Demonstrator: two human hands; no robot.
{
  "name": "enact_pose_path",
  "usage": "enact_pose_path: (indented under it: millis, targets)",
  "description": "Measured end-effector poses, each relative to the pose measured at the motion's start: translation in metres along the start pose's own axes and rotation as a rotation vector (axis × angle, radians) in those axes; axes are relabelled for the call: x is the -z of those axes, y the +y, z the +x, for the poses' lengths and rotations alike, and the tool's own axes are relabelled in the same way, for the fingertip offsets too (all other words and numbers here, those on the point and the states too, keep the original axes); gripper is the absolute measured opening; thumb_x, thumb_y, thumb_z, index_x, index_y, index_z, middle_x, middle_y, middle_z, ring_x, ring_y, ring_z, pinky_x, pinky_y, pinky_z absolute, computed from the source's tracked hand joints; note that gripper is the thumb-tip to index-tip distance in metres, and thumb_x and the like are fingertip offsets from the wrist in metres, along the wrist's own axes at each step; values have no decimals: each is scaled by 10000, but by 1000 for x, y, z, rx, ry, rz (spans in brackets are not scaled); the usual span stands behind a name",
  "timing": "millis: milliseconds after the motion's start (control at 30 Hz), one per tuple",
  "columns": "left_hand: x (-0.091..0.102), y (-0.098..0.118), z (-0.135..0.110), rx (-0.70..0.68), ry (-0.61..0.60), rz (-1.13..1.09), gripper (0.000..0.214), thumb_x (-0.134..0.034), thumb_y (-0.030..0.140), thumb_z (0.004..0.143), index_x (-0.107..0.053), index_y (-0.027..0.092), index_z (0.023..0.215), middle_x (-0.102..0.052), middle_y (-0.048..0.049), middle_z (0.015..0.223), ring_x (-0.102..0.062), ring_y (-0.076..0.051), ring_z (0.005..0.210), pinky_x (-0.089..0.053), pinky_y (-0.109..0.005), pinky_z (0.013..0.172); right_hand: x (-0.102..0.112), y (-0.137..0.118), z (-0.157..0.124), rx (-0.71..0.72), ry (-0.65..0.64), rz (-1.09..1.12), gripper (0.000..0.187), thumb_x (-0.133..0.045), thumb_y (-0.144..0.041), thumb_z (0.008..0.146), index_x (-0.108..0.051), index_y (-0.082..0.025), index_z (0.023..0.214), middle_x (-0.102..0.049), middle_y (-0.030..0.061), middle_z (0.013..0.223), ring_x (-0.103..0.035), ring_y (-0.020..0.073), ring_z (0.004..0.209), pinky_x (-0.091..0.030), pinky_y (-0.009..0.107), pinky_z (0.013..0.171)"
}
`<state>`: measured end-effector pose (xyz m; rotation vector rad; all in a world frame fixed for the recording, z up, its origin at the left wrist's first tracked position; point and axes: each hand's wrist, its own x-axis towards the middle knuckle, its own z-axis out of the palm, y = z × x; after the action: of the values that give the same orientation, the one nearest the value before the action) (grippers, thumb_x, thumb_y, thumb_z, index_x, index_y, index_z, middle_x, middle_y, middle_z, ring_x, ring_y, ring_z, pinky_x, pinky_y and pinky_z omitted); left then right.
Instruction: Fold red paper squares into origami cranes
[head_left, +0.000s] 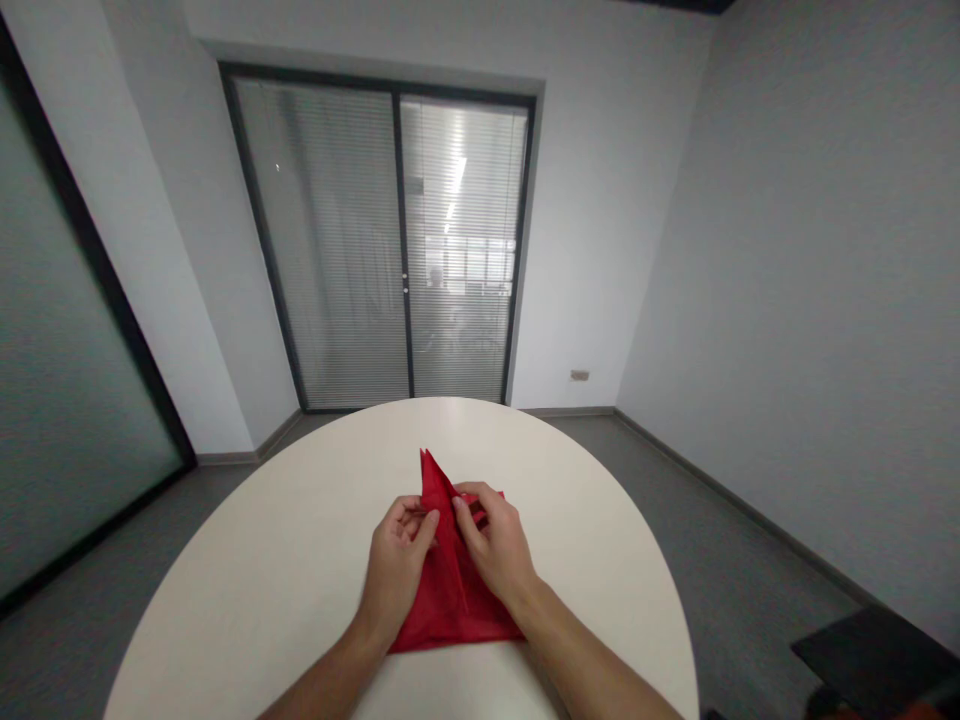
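The left hand (396,555) and right hand (501,545) both pinch the red cloth (454,622). Pinch gently, so it does not crumple.

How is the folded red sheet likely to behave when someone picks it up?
The red sheet is probably light, since its edges look thin. It seems pliable, given its creases, though its sharp peak suggests slight stiffness. It is unlikely to roll, as its broad near edge appears flat on the table.
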<state>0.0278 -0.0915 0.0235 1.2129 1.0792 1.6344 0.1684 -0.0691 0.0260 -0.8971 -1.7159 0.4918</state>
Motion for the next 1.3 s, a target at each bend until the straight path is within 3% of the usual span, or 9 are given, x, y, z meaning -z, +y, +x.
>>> enact_pose_path:
  millis: [100,233,533,633,767,900,1033,1133,1300]
  targets:
    - [1,-2,0,50,-4,9,324,-737,432,732,-628,169,887,-694,-23,786,-651,-166,689,-530,-266,655,8,-2,4,108,50,-87,121,-531,-243,937,-649,-221,926,-666,78,1000,-624,210,953,-494,346,865]
    - [3,-7,1,133,22,-21,387,-721,464,741,-635,164,970,-723,-56,865,-679,-197,715,-540,-287,627,18,-3,6,157,101,-162,107,-547,-227,925,-644,-220,880,-654,66,901,-618,212,879,-495,349,813]
    - [5,-8,2,99,107,18,472,-697,481,783,-616,168,1126,-735,-76,941,-693,-221,848,-527,-321,786,12,6,2,-61,151,80,80,-540,-245,930,-591,-225,988,-705,33,905,-670,191,835,-508,302,773]
    - [5,-6,1,93,139,13,457,-664,516,809,-642,168,1104,-719,-90,1034,-680,-218,900,-513,-316,816,12,9,3,-51,172,173,72,-510,-220,931,-579,-226,911,-676,23,870,-646,180,808,-496,285,737]
    - [4,-4,0,75,143,-56,458,-707,508,780,-641,170,1082,-706,-85,1065,-670,-207,920,-506,-303,836,14,9,4,-10,159,199,202,-449,-180,942,-632,-223,867,-668,42,932,-629,188,905,-482,309,829]
    - [-1,1,-2,107,83,-246,490,-761,449,755,-573,206,1138,-693,-66,1098,-677,-196,925,-527,-278,781,12,7,4,11,181,188,258,-442,-140,922,-676,-236,971,-664,55,990,-619,196,949,-474,332,860]
    - [-3,10,-6,200,-49,-432,551,-785,361,747,-531,217,1215,-708,-50,1030,-691,-179,837,-542,-260,707,13,5,4,59,170,181,237,-488,-72,838,-661,-234,838,-641,34,902,-606,187,871,-466,312,785]
    - [-3,12,-7,222,-128,-474,392,-777,326,757,-595,178,1070,-711,-45,964,-682,-158,783,-538,-238,680,14,4,5,75,192,170,228,-488,-40,795,-596,-224,714,-620,22,846,-593,181,831,-457,310,772]
    - [0,7,-5,212,-156,-371,297,-760,361,770,-610,159,928,-689,-16,819,-606,-103,589,-497,-202,538,16,6,7,65,230,117,235,-480,-38,794,-607,-224,728,-611,26,864,-585,182,844,-451,306,765]
